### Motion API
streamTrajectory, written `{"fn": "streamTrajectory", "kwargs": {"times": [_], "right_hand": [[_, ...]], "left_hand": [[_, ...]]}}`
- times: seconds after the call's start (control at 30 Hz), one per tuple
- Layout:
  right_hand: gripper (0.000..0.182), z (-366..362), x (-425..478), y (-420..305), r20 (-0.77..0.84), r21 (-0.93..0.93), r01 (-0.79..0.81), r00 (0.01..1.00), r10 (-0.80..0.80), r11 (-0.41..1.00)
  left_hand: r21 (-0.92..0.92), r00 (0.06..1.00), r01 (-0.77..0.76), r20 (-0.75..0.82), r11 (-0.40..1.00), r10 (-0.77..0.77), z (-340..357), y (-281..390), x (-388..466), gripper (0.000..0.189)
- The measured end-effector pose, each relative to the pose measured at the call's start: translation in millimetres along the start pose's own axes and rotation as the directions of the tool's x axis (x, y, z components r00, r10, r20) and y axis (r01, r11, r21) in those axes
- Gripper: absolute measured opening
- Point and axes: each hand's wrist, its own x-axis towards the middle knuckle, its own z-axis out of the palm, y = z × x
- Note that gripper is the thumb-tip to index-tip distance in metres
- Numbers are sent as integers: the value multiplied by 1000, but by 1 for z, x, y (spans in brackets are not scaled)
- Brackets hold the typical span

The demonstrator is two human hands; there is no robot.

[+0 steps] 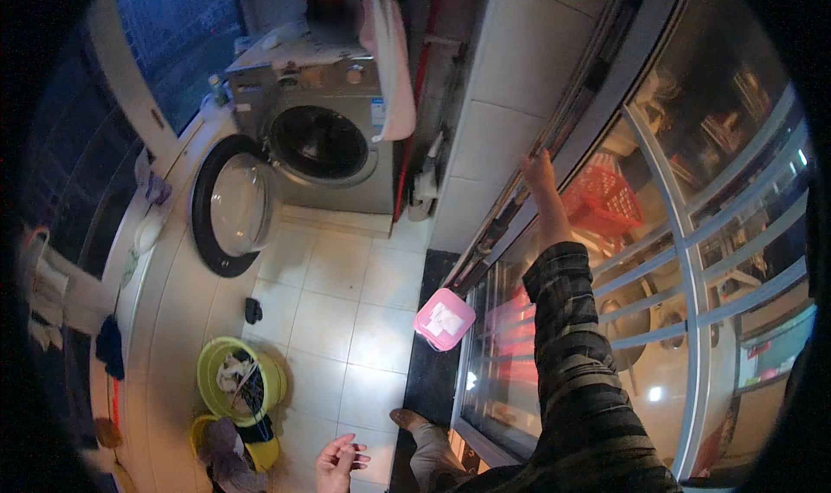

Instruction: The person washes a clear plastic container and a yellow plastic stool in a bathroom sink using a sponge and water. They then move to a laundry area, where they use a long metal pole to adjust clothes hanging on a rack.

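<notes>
My right hand, at the end of a dark striped sleeve, reaches up and grips the edge of a metal sliding-door frame. Low in the view, my left hand hangs over the tiled floor with fingers loosely bent and nothing in it. Below the door frame, a pink lidded container with a white label stands on the dark threshold. My foot in a brown covering rests by that threshold.
A front-loading washing machine has its round door swung wide. Green and yellow basins with cloth items stand at the left. Beyond the barred glass is a red plastic basket. A dark object lies on the tiles.
</notes>
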Motion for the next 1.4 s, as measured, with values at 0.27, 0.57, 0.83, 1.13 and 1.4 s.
{"fn": "streamTrajectory", "kwargs": {"times": [0.27, 0.57, 0.83, 1.13, 1.4], "right_hand": [[39, -21, 35, -8, 78, 30, -21, 997, 19, 999], [28, -52, -45, -113, -64, 133, 66, 996, -58, 989], [29, -150, -110, -249, 11, 283, 170, 984, -180, 944], [32, -241, -414, -342, 254, 631, -63, 958, -130, 773], [20, -390, -698, -413, 457, 777, -104, 771, -443, 620]], "left_hand": [[53, 997, 45, 56, 998, -48, 24, 13, 33, 31], [-2, 997, -74, -3, 997, 74, -20, 5, -28, 30], [-39, 958, -273, -103, 961, 268, -85, -18, -162, 33], [377, 770, -558, -95, 739, 631, -127, -71, -341, 53], [790, 663, -415, -78, 452, 745, -173, -156, -464, 77]]}}
